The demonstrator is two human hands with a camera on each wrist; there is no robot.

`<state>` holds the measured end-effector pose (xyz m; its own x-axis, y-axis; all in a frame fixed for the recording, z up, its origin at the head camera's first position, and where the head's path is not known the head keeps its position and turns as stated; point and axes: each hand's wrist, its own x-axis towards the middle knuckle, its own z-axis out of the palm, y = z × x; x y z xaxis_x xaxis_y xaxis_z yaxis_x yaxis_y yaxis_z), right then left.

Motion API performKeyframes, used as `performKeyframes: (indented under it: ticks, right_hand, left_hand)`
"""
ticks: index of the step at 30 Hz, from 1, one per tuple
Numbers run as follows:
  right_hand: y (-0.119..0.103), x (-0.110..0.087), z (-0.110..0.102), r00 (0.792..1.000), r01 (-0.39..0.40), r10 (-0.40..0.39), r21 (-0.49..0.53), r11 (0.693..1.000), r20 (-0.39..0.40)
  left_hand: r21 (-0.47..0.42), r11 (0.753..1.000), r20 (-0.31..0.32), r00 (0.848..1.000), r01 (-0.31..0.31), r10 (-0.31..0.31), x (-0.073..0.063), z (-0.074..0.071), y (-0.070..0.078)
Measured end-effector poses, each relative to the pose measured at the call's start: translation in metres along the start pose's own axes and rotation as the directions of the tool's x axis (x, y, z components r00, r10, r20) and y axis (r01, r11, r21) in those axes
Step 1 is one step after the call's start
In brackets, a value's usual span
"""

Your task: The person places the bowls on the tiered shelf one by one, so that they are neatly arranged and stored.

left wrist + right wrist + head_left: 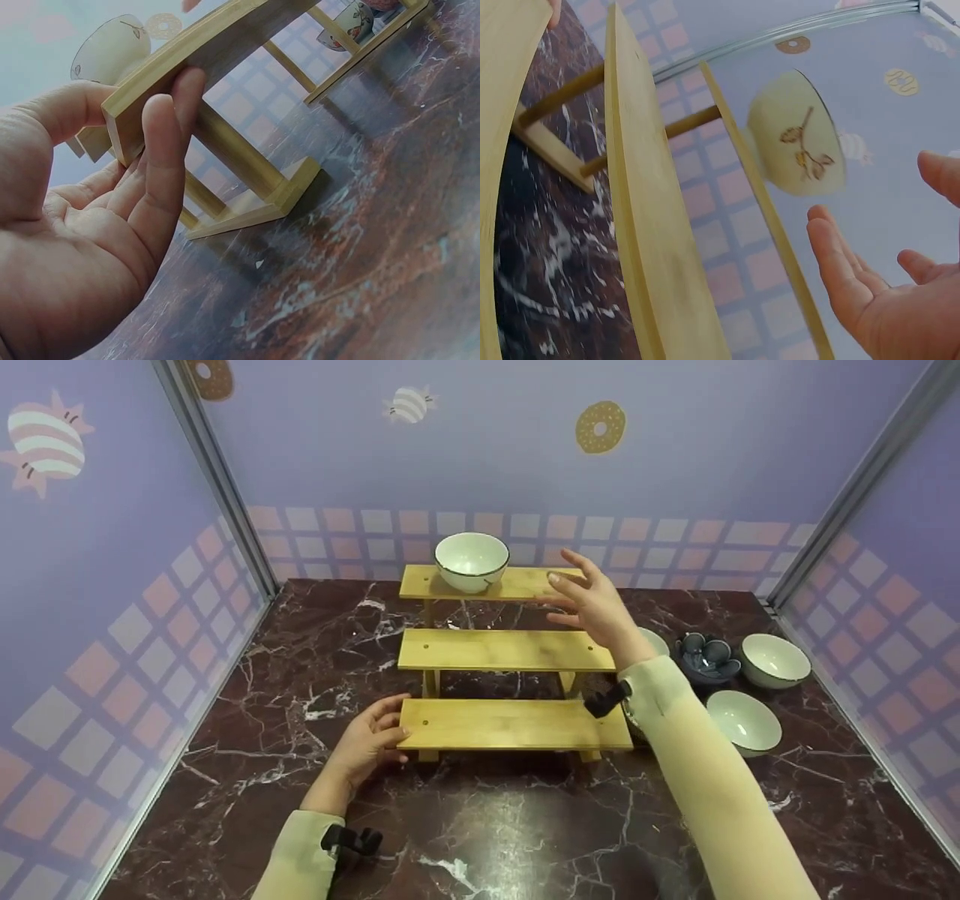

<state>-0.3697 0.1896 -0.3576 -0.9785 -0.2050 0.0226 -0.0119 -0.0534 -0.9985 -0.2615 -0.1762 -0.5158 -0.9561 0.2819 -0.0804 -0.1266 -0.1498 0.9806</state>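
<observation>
A three-step wooden rack [510, 724] stands on the table, its lowest board nearest me. At that board's left end my left hand [366, 744] grips the edge; in the left wrist view the thumb [79, 105] lies on top and fingers curl underneath. On the top board, left of its middle, sits a white bowl [471, 559] with a dark rim, upright. My right hand [596, 604] hovers near the top board's right end, fingers spread, holding nothing. In the right wrist view, the bowl [799, 139] shows a brown branch pattern and stands apart from the fingertips [821, 221].
Right of the rack stand white bowls [776, 660] and a dark bowl [705, 667] holding several dark spoons. Another white bowl [654, 641] is partly hidden behind my right wrist. Patterned walls [480, 457] enclose the dark marbled table [495, 825] at the back and sides.
</observation>
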Motion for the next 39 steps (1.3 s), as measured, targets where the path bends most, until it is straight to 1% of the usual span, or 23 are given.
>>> performKeyframes:
  ticks: [5, 8, 14, 18, 25, 29, 34, 39]
  right_hand:
    - [-0.001, -0.015, -0.020, 1.000, 0.017, -0.017, -0.086, 0.996, 0.005]
    - [0.000, -0.025, -0.034, 1.000, 0.028, -0.028, -0.131, 0.991, -0.002]
    - [0.006, -0.045, -0.063, 0.998, 0.042, -0.049, -0.185, 0.982, -0.034]
    - [0.010, -0.061, -0.081, 0.997, 0.053, -0.064, -0.206, 0.977, -0.049]
    - [0.013, -0.088, -0.107, 0.994, 0.068, -0.087, -0.265, 0.962, -0.060]
    - [0.017, -0.104, -0.124, 0.991, 0.095, -0.116, -0.272, 0.958, -0.060]
    - [0.025, -0.125, -0.150, 0.986, 0.127, -0.149, -0.242, 0.962, -0.072]
    - [0.032, -0.148, -0.176, 0.981, 0.130, -0.163, -0.262, 0.956, -0.108]
  left_hand:
    - [0.022, 1.000, -0.002, 1.000, 0.007, -0.007, -0.001, 0.000, 0.002]
    - [0.016, 1.000, 0.005, 1.000, 0.006, -0.006, -0.001, 0.000, 0.003]
    - [0.006, 1.000, 0.006, 1.000, 0.006, -0.006, -0.002, -0.001, 0.002]
    - [0.030, 1.000, 0.001, 1.000, 0.008, -0.009, -0.002, -0.001, 0.002]
    - [0.034, 0.999, -0.007, 1.000, 0.014, -0.014, -0.002, 0.001, 0.003]
    - [0.018, 1.000, 0.006, 1.000, 0.012, -0.012, -0.002, 0.001, 0.004]
    - [0.005, 1.000, 0.026, 1.000, 0.007, -0.007, -0.002, 0.000, 0.004]
    - [-0.003, 1.000, 0.029, 1.000, 0.004, -0.004, -0.002, -0.001, 0.004]
